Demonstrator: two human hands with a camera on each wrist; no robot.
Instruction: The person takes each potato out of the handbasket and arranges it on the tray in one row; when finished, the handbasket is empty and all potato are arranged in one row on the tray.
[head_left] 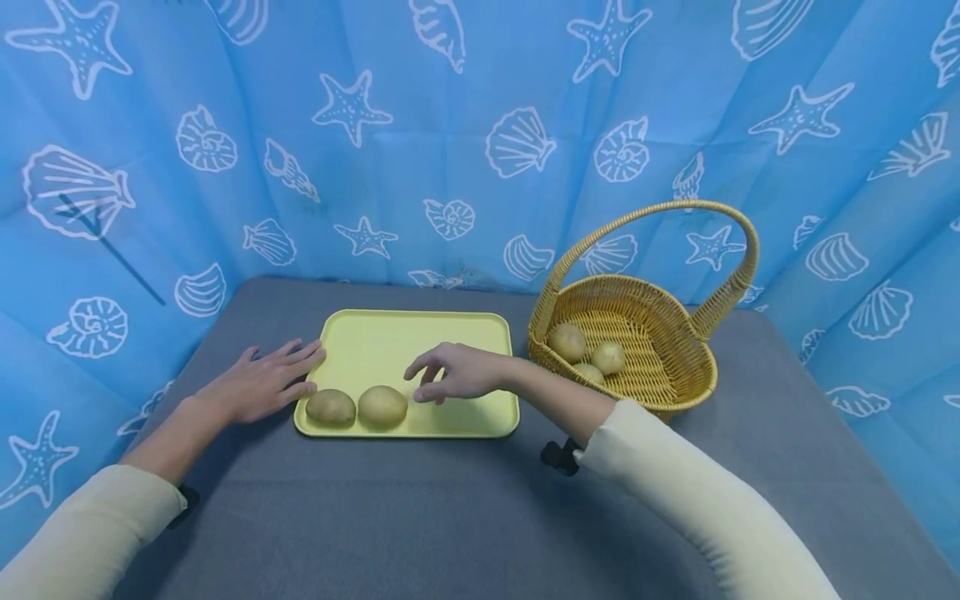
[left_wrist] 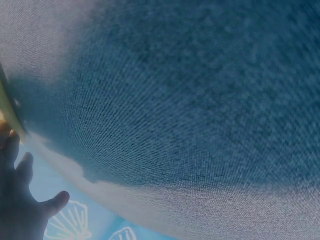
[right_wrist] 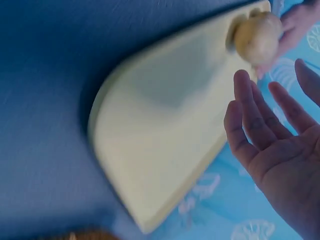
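Two potatoes lie side by side at the near left of a yellow tray [head_left: 442, 329]: a browner potato [head_left: 331, 407] in the corner and a paler potato [head_left: 383, 407] to its right. My left hand [head_left: 262, 382] rests at the tray's left edge, fingers spread, fingertips at the rim. Over the tray, just right of the paler potato, hovers my right hand [head_left: 461, 371]; its fingers are loosely bent with nothing between them. In the right wrist view that hand [right_wrist: 280, 135] shows an empty palm, with a potato [right_wrist: 257, 37] beyond its fingertips.
A woven basket [head_left: 660, 350] with a tall arched handle stands right of the tray, behind my right forearm. Several potatoes lie inside it, one of them a round potato [head_left: 608, 357]. A grey cloth [head_left: 360, 517] covers the table, and a blue shell-patterned curtain [head_left: 450, 125] hangs around it.
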